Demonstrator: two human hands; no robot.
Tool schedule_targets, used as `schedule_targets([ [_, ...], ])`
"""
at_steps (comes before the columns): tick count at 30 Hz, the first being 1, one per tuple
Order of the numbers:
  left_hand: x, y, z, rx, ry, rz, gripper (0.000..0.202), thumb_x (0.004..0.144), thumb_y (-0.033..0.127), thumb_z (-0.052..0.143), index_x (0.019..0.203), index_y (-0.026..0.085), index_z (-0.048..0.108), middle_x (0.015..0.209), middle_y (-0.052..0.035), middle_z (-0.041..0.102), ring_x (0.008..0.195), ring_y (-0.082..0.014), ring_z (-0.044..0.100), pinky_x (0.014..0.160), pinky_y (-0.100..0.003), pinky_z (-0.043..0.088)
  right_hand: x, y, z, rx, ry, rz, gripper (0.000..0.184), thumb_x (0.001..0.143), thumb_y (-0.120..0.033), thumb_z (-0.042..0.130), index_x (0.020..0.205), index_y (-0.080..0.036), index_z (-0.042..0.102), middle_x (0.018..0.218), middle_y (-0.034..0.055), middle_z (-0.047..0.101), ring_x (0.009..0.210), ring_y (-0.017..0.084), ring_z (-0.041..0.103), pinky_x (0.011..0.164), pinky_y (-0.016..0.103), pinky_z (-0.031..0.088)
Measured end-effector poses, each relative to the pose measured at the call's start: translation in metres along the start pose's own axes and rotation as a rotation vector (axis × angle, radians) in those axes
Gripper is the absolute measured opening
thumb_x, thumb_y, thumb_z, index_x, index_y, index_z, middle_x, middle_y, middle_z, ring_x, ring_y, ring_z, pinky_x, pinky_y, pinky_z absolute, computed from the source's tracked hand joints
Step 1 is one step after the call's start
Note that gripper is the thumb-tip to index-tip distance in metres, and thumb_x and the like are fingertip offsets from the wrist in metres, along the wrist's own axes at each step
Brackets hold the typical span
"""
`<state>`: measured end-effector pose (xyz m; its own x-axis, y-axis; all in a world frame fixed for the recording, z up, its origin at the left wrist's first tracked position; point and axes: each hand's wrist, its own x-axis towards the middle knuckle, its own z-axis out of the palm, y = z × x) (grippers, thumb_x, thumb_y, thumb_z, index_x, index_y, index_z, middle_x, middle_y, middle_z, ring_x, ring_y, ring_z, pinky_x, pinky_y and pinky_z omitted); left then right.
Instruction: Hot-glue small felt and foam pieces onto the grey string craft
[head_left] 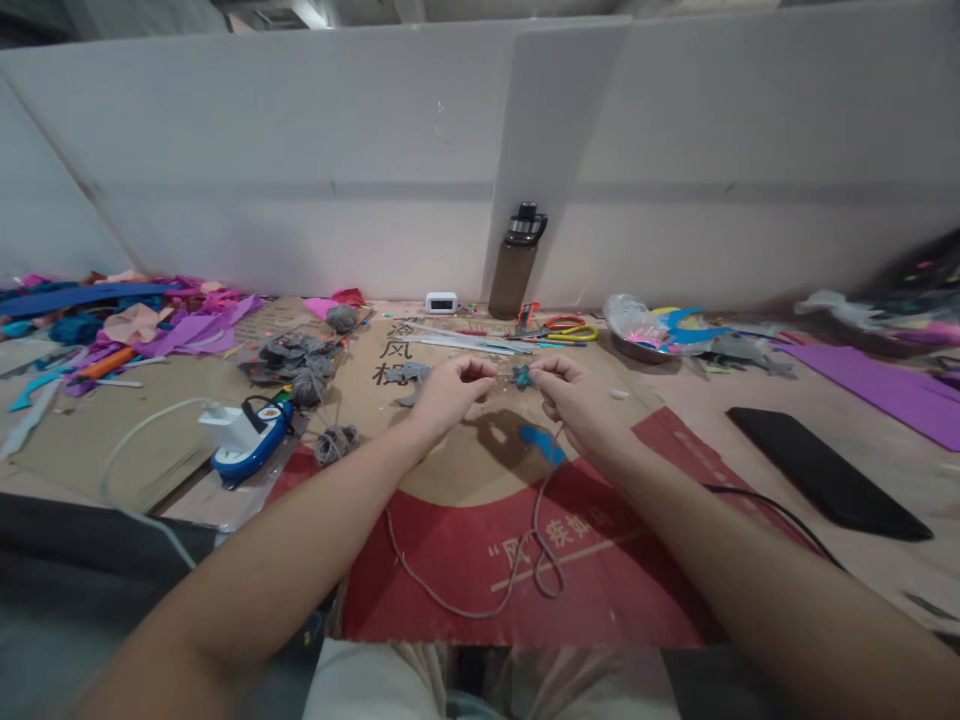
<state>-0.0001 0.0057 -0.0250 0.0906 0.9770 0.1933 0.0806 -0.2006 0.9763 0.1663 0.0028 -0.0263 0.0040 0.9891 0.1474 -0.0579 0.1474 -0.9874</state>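
Right hand [571, 396] pinches a teal felt piece [521, 376]; its long axis is too small to tell. Left hand [448, 392] is pinched closed just beside it.

Bare cardboard [442, 478] gives you passage ahead, hemmed by glue gun [251, 440] (left), black slab [825, 470] and looped cord [457, 613].

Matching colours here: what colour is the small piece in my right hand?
The piece in the right hand is teal, clearest in the head view.
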Motion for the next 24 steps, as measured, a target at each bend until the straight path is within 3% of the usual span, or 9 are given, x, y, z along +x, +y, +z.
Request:
schedule_targets([
  [5,0.001,-0.003,0.000,0.122,0.032,0.078,0.014,0.062,0.007,0.057,0.072,0.016,0.061,0.070,-0.0001,0.060,0.063,-0.0105,0.051,0.063,-0.026,0.040,-0.001,0.002,0.002,-0.048,0.003,-0.004,0.020,0.067,-0.035,0.066,0.071,-0.021,0.053,0.048,-0.0092,0.036,0.037,0.004,0.024,0.039,0.023,0.013],
  [9,0.002,0.001,-0.005,0.127,0.054,0.110,0.008,0.063,0.010,0.059,0.068,0.016,0.056,0.066,0.0017,0.056,0.060,-0.0100,0.048,0.061,-0.025,0.038,-0.005,0.001,0.005,-0.090,-0.019,-0.017,0.019,0.068,-0.035,0.064,0.073,-0.020,0.055,0.047,-0.0090,0.037,0.038,0.005,0.027,0.040,0.024,0.017],
  [11,0.001,0.004,-0.006,0.123,0.060,0.088,0.007,0.064,0.013,0.061,0.068,0.016,0.057,0.066,0.0018,0.055,0.059,-0.0094,0.048,0.059,-0.024,0.037,-0.006,0.001,0.006,-0.094,-0.024,-0.032,0.018,0.068,-0.035,0.064,0.072,-0.019,0.055,0.047,-0.0092,0.037,0.039,0.005,0.028,0.042,0.024,0.019],
  [17,-0.004,0.013,0.001,-0.049,-0.064,-0.060,0.013,0.071,0.023,0.065,0.079,0.014,0.060,0.062,0.0020,0.055,0.053,-0.0092,0.051,0.057,-0.024,0.041,-0.001,-0.001,0.006,-0.069,-0.024,-0.058,0.019,0.068,-0.036,0.064,0.070,-0.020,0.054,0.047,-0.0090,0.039,0.041,0.006,0.029,0.044,0.024,0.021],
  [24,-0.004,0.017,0.000,-0.078,-0.166,-0.168,0.018,0.078,0.032,0.062,0.075,0.014,0.059,0.064,0.0016,0.053,0.046,-0.0077,0.049,0.048,-0.023,0.042,-0.001,-0.007,0.002,-0.029,-0.014,-0.081,0.019,0.068,-0.036,0.064,0.071,-0.020,0.055,0.050,-0.0091,0.039,0.042,0.006,0.027,0.045,0.024,0.021],
])
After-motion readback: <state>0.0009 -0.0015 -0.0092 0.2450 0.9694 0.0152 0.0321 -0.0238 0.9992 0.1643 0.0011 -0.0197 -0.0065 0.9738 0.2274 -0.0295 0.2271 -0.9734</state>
